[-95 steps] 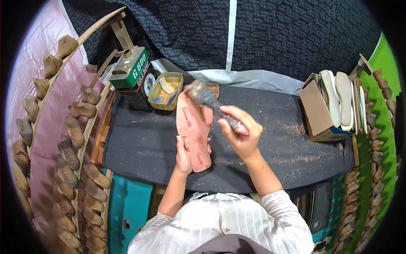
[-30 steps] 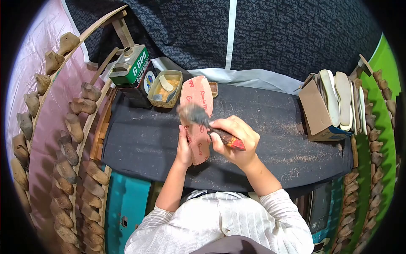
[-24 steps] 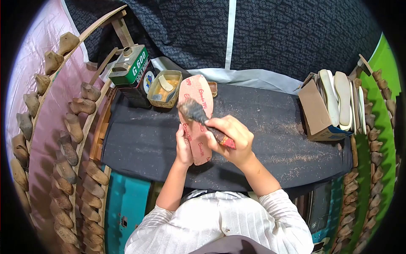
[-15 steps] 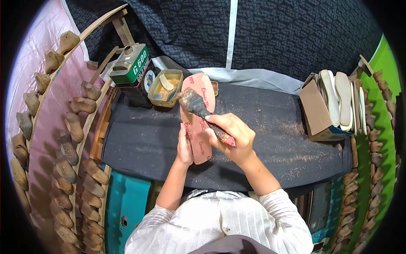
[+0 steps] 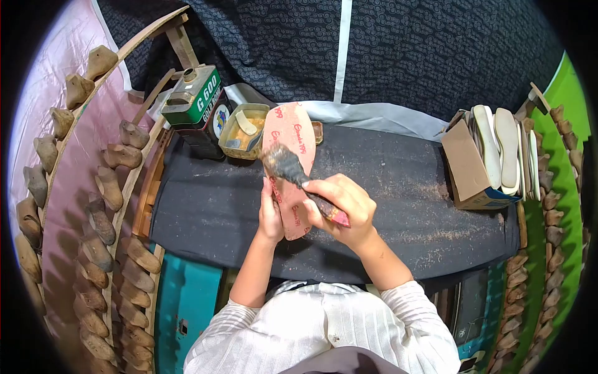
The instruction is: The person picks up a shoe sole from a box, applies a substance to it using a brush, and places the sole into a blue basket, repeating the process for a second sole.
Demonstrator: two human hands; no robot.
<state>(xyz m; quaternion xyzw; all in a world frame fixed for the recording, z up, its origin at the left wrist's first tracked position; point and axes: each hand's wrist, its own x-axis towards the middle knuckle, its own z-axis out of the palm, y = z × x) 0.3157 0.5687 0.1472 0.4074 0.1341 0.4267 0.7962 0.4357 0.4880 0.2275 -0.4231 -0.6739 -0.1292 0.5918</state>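
My left hand (image 5: 270, 215) grips a pinkish insole (image 5: 293, 215) printed with red lettering, thumb along its left edge and fingers hidden beneath. The insole is held up over the dark cloth, its wide end pointing away from me. In my right hand (image 5: 346, 209) is a brush (image 5: 289, 167), its handle wrapped by my fingers. The dark, clumped brush head lies across the insole's middle, with its bristle tip at the left edge. Whether the bristles touch the surface is hard to tell.
A green G 600 can (image 5: 196, 112) and a tray (image 5: 233, 151) with pale pieces stand at the back left. A cardboard box (image 5: 464, 165) of insoles sits at the right. Scraps litter the black cloth (image 5: 386, 162). Wooden shoe lasts (image 5: 99, 218) line racks on both sides.
The brush head has moved down the insole toward me, from its upper part to the middle. My right hand has shifted slightly nearer. The insole's tilt has changed a little.
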